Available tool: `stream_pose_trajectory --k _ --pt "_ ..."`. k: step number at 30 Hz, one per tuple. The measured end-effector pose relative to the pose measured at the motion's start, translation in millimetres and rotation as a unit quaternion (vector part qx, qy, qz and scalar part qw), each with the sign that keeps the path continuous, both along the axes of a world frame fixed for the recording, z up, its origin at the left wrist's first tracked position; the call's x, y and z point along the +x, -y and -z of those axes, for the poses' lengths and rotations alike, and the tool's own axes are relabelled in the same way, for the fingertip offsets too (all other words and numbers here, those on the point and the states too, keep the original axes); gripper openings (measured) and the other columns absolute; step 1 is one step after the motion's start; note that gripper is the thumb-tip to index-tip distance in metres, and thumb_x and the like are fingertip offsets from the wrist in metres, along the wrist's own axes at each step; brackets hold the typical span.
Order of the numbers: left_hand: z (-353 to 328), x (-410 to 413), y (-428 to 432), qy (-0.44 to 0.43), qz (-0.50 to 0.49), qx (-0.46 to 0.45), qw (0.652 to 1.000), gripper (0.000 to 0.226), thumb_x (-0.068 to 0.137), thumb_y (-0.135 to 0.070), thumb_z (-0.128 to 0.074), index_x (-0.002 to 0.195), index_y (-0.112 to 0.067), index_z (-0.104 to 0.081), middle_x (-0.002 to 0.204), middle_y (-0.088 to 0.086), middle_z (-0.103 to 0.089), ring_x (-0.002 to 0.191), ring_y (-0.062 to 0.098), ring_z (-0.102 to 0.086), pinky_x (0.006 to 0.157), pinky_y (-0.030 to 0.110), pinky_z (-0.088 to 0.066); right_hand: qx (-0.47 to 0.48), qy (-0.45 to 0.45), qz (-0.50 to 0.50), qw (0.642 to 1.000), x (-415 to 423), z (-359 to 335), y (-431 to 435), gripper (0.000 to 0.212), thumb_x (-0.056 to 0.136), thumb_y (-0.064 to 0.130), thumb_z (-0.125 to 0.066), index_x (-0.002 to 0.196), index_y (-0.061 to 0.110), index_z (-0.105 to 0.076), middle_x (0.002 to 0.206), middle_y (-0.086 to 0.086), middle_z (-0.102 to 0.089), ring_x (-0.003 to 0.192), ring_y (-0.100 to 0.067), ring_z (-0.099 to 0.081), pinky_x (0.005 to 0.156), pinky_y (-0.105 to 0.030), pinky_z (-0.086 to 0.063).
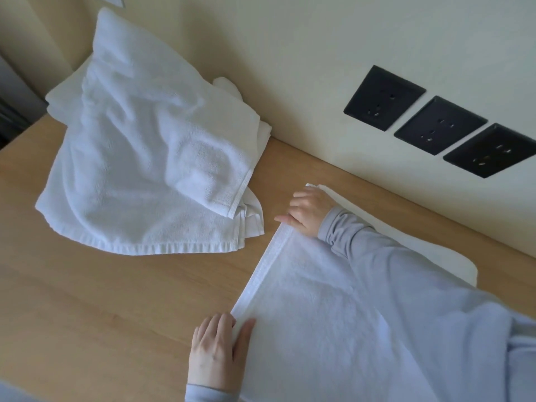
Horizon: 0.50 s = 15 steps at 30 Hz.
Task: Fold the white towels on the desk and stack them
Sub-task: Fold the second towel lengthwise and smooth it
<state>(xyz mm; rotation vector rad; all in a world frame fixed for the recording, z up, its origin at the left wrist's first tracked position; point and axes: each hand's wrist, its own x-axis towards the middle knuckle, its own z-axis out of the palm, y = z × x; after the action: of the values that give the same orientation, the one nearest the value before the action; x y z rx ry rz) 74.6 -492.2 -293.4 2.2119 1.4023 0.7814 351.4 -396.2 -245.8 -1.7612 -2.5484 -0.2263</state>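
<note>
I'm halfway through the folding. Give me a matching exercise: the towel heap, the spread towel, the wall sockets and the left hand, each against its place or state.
Things:
1. towel heap
2. spread towel
3. sockets
4. left hand

Places or states:
A. black, set in the wall
B. pinching the spread towel's near corner
C. crumpled, untouched
D. flat on the desk, held at two corners

Pairs: 1-C, 2-D, 3-A, 4-B
</note>
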Motion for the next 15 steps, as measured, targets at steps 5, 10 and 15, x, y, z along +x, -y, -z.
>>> stream_pose_trajectory --k 5,10,15 --pt "-2 -6 -5 0.011 0.026 -0.030 0.999 0.072 0.098 -0.050 -0.020 0.052 -0.005 -0.053 0.048 0.001 -0.046 0.064 0.016 -0.037 0.052 0.024 -0.034 -0.135 0.104 0.064 0.983 -5 6 -23 0.069 0.098 0.051 -0.025 0.063 0.007 -0.064 0.062 -0.004 -0.062 0.063 -0.021 -0.060 0.055 -0.024 -0.035" --pt "-9 -12 -7 0.017 0.034 -0.084 0.996 0.047 0.086 -0.040 -0.038 0.054 -0.008 -0.052 0.053 -0.004 -0.046 0.063 0.012 -0.038 0.052 0.024 -0.036 -0.097 0.031 0.105 0.989 10 7 -21 0.062 0.098 0.047 -0.027 0.062 0.008 -0.059 0.061 -0.001 -0.055 0.069 -0.016 -0.049 0.064 -0.031 -0.045" --pt "-13 -12 -6 0.012 0.045 -0.065 0.997 0.062 0.096 -0.044 -0.026 0.053 -0.008 -0.052 0.051 -0.002 -0.046 0.063 0.013 -0.039 0.051 0.023 -0.037 -0.102 0.017 0.147 0.984 29 10 -26 0.061 0.099 0.041 -0.032 0.051 0.008 -0.052 0.050 -0.003 -0.049 0.054 -0.017 -0.044 0.069 -0.030 -0.040"
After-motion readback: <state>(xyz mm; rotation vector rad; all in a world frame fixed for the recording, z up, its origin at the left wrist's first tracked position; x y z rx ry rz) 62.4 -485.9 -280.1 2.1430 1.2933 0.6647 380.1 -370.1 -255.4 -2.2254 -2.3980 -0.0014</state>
